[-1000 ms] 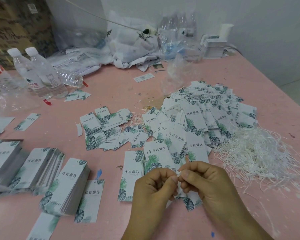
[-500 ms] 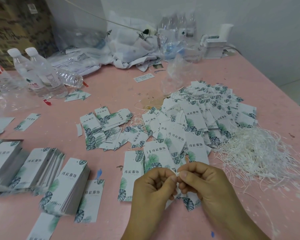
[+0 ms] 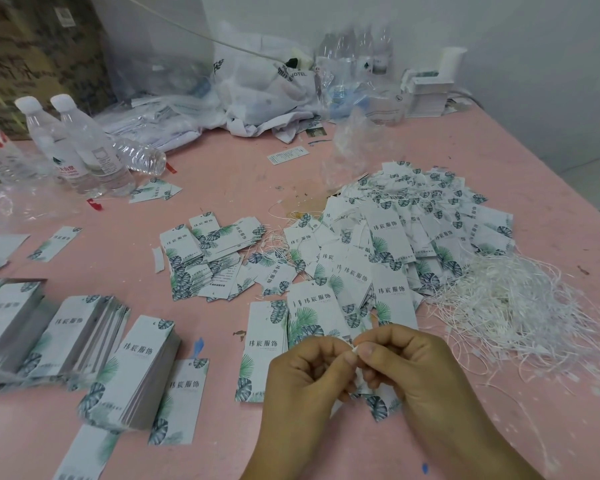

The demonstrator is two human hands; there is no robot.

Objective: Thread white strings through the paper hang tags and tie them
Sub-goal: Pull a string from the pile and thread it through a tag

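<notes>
Fingers [image 3: 350,356] of both hands pinch a white string end [image 3: 355,348] together, with a hang tag [image 3: 378,405] held beneath, above the pink tabletop [image 3: 222,188].

Strings [image 3: 506,303] right of tags [image 3: 388,244] (bottles [image 3: 80,150] far-left).

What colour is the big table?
Pink. The table shows best in the head view, under all the hang tags and strings.

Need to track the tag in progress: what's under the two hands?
A leaf-printed hang tag pokes out beneath the left hand and right hand; its upper part and hole are covered.
</notes>
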